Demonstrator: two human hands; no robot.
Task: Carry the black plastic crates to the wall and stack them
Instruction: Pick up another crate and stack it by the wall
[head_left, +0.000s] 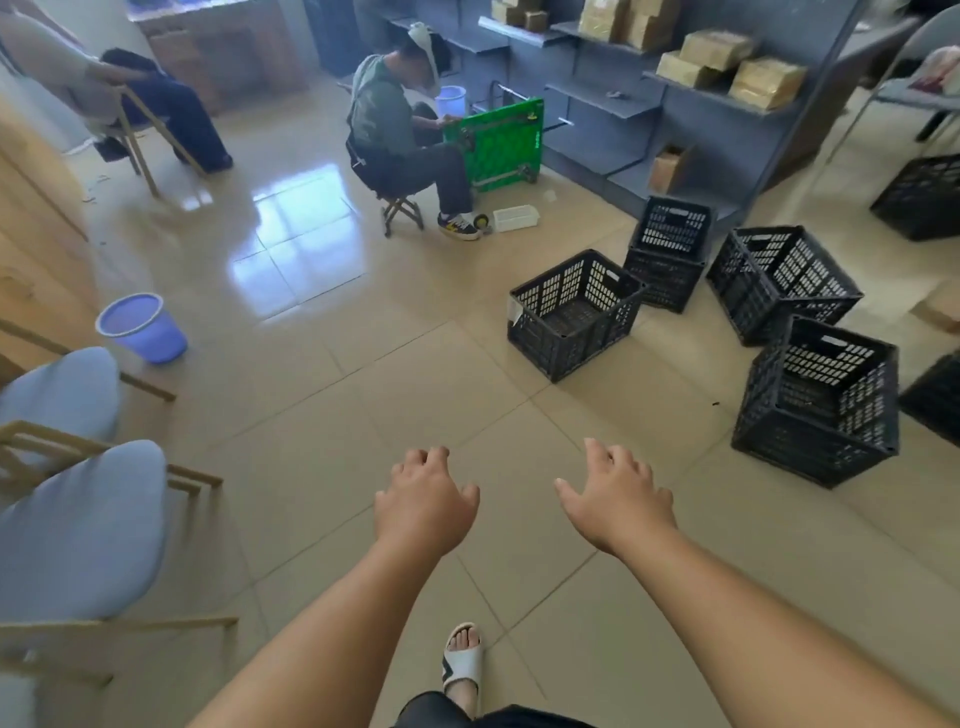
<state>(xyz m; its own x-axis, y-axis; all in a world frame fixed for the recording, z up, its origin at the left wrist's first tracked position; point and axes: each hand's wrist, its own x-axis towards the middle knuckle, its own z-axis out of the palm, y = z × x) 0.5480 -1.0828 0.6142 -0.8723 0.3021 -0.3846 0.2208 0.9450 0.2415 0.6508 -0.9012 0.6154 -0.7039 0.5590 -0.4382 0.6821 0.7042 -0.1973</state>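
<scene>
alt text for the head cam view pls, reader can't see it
A person's empty left hand and right hand reach forward over a tiled floor toward black crates scattered ahead on the right, some stacked in twos. Beyond, a seated person works on a green cart beside grey shelves.

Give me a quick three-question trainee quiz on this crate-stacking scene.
1. True or false: the left hand and right hand are both empty.
2. Which container stands by the chairs at the left? A) purple bucket B) green cart C) cardboard box
3. Fill in: the nearest black crate on the right lies tipped on its ____.

Key: 1 true; 2 A; 3 side.
</scene>
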